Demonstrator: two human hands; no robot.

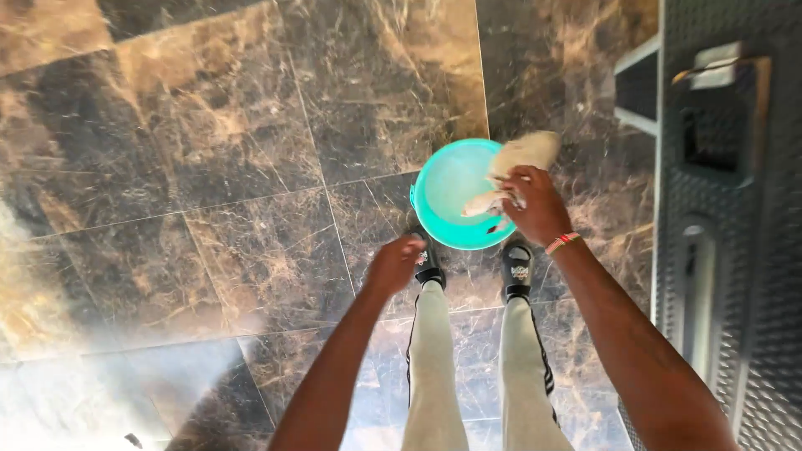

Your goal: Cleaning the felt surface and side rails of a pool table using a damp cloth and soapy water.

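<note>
Gripping a pale cloth over the turquoise bucket, right hand clenched; left hand fisted.

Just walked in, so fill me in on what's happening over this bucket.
A person stands on a brown marble floor and looks straight down at their own feet. Their right hand grips a pale, crumpled cloth above a turquoise bucket that sits on the floor just in front of their shoes. The left hand is closed in a loose fist beside the bucket, holding nothing visible. A dark textured door stands at the right.
</note>
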